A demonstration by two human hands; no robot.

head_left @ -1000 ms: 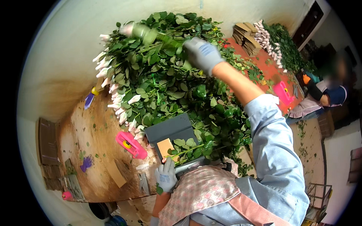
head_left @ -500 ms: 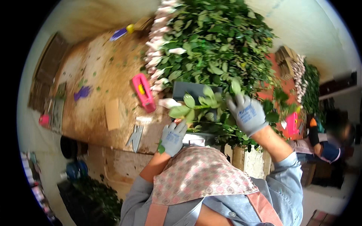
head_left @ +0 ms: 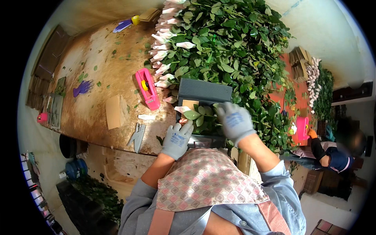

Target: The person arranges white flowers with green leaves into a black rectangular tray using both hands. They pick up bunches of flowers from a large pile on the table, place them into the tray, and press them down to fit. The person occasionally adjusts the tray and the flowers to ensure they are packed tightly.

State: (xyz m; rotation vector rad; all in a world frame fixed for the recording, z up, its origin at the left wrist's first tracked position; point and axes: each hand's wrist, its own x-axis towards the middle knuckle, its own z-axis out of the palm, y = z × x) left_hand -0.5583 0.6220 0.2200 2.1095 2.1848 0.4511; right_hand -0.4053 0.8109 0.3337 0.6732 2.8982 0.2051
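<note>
My left hand (head_left: 178, 139), in a grey glove, grips the near end of a bunch of rose stems (head_left: 199, 115) with green leaves, next to a pale bud (head_left: 182, 109). My right hand (head_left: 235, 121), also gloved, presses down and closes on the leaves of the same bunch from the right. The bunch lies in a dark grey ribbed tray (head_left: 203, 92) at the table's near edge. A tan card (head_left: 190, 104) lies in the tray under the leaves.
A big pile of leafy roses with paper-wrapped buds (head_left: 219, 47) covers the table behind the tray. Left of it lie a pink tape dispenser (head_left: 147, 88), a grey stapler (head_left: 137, 137), a cardboard piece (head_left: 113, 111) and a purple glove (head_left: 82, 88). Another person (head_left: 333, 152) works at right.
My right hand came back from the far pile with a leafy stem and now lies on the bunch in the tray. My left hand moved up onto the bunch.
</note>
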